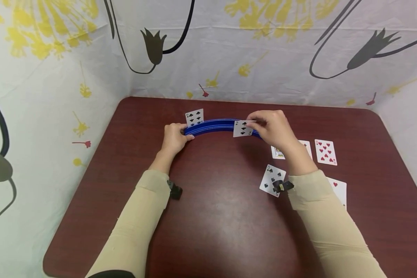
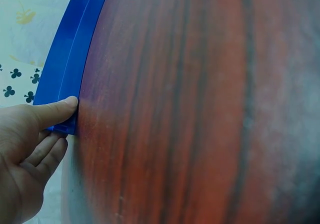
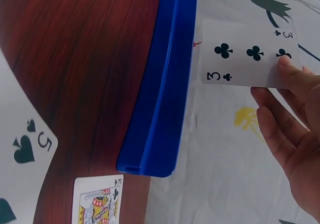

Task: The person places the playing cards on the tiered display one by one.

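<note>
A curved blue card holder point(image 1: 213, 126) spans the space between both hands. My left hand point(image 1: 175, 136) pinches its left end, the thumb on the near face, as the left wrist view shows with the thumb point(image 2: 62, 109). A clubs card point(image 1: 195, 116), apparently the six, stands upright in the holder beside that hand. Between thumb and fingers, my right hand point(image 1: 274, 129) pinches a three of clubs point(image 3: 240, 66) by one end. In the head view the three overlaps the right part of the holder; the right wrist view shows it beside the holder's far edge.
On the brown table point(image 1: 208, 216), to the right, lie a five of spades point(image 1: 271, 177), a king of clubs point(image 3: 97, 201) and a hearts card point(image 1: 325, 151). A red card point(image 1: 305, 146) and another hearts card point(image 1: 338, 189) are partly hidden by the right arm. Patterned cloth point(image 1: 201, 50) stands behind.
</note>
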Available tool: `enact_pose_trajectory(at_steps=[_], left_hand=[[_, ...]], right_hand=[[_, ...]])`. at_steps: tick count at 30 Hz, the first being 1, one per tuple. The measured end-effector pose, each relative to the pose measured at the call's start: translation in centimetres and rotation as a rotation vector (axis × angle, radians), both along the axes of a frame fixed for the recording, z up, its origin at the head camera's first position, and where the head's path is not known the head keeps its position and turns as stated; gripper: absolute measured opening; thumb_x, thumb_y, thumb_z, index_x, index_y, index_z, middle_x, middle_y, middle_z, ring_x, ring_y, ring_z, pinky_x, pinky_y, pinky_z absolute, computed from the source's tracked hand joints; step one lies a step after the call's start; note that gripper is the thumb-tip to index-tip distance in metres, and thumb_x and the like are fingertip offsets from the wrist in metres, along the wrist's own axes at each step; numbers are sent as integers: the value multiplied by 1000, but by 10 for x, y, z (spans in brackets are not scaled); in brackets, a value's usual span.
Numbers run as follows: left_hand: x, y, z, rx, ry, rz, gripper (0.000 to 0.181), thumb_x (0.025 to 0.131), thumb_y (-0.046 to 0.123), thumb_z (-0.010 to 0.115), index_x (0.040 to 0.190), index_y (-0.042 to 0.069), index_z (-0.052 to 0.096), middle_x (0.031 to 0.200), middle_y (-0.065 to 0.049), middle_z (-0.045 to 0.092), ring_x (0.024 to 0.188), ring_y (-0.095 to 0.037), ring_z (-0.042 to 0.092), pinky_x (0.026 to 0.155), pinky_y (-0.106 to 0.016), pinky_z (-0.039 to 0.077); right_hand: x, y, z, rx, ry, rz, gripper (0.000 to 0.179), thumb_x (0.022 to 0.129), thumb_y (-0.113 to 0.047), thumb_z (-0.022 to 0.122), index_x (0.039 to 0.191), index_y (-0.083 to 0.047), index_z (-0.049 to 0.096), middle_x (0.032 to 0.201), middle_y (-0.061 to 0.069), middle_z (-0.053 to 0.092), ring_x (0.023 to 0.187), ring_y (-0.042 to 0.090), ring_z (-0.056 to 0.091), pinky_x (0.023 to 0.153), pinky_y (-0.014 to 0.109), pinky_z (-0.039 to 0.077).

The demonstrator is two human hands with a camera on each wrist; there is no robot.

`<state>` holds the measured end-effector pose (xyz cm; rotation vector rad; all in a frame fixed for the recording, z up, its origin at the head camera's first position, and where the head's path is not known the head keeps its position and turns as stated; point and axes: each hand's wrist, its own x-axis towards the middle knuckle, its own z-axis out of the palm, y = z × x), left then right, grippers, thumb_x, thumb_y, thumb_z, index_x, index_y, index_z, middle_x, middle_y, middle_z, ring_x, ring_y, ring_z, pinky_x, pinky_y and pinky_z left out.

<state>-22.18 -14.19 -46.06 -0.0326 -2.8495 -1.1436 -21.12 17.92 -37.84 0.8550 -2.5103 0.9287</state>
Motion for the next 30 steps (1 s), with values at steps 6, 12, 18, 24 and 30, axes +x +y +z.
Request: enact_pose_trajectory(at_steps=[6,12,18,24,30], left_hand=[[0,0,0,-16,13,0,49,86,18,83,130,1,69,126,-19,68,105,-27,70,91,-39,57],[0,-1,-1,-34,4,-1,50,86,19,83,131,1,68,127,-19,67,107,-28,68,93,-40,56],[-1,-1,-1,-37,4,0,50,87,20,83,131,2,68,127,-18,68,107,-27,68,93,-39,56],[-2,-1,-2,-37,12,-2,50,86,20,83,130,1,69,127,-18,68,107,-27,68,93,-39,56],[-3,-2,-3,-42,25,-10,49,86,19,83,129,1,69,126,-19,68,108,-28,67,94,-39,55]], right_hand=[[1,-6,1,16,14,-32,7,87,-9,81,93,-6,79,88,7,76,70,19,69,65,38,52],[-1,-12,0,15,19,-16,9,86,-8,82,93,-5,80,87,7,77,71,18,69,65,38,54],[-5,-19,-2,6,36,4,8,88,-5,79,96,-4,80,91,9,77,76,20,71,68,39,54],[-8,-30,-4,1,34,3,8,90,-6,77,98,-5,80,93,8,77,80,21,72,71,41,55],[-12,-40,-7,-4,32,8,9,91,-6,76,99,-4,80,95,9,77,82,23,72,74,43,54]])
